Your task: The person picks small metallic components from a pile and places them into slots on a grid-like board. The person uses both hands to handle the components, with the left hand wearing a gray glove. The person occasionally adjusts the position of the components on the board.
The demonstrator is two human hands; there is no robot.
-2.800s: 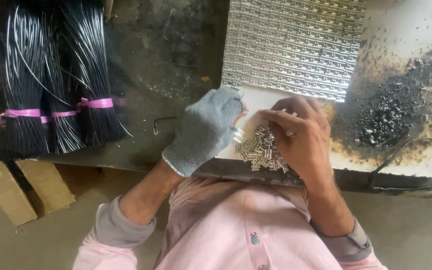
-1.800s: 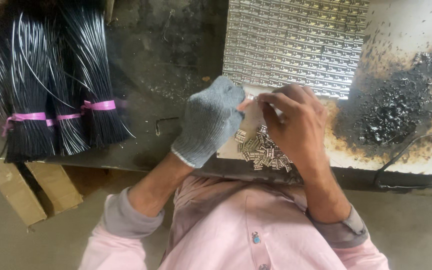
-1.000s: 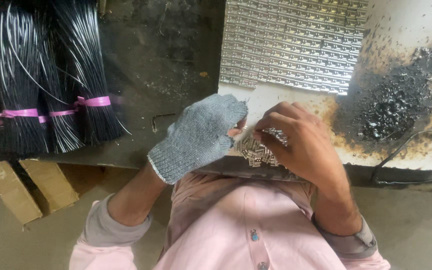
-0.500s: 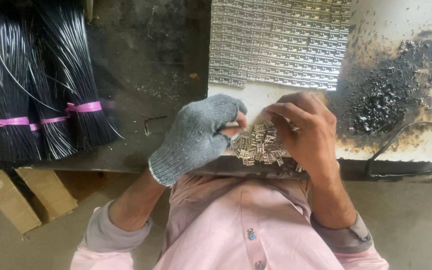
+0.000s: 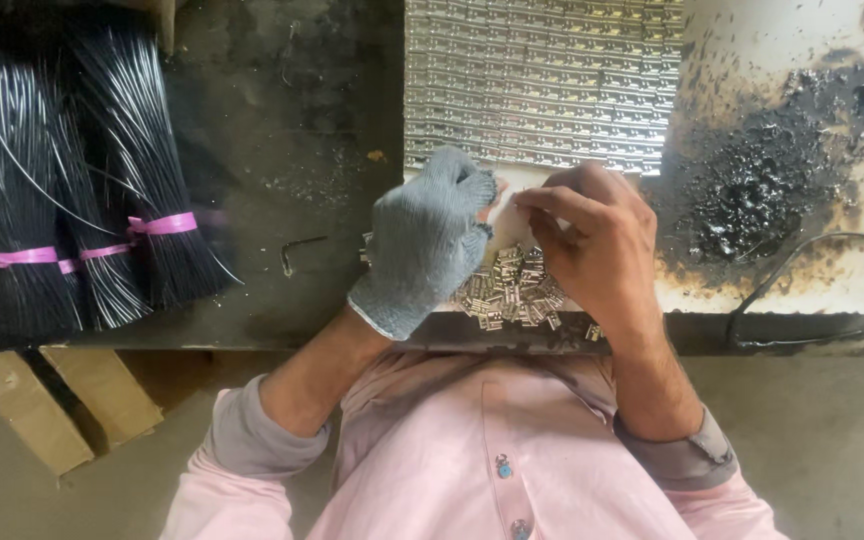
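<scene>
head view: i am looking down at my two hands meeting over a pile of small metal clips (image 5: 512,290) lying at the near edge of the counter (image 5: 292,150). my left hand (image 5: 427,240), wearing a grey knit glove, is hovering curled just above the pile's left side; its grip is closing toward the right hand, though i cannot tell whether it is pinching a clip. my bare right hand (image 5: 592,245) is bending over the pile's right side, with its fingertips (image 5: 532,200) pinching together near the gloved thumb; whatever is sitting between them is too small to make out. just beyond the hands, a sheet of linked metal clips (image 5: 542,80) is lying flat. to the right, a white board (image 5: 802,60) is carrying a patch of dark scrap (image 5: 762,190). well apart on the left, bundles of black wire (image 5: 72,220) tied with pink bands (image 5: 157,224) are lying side by side.
</scene>
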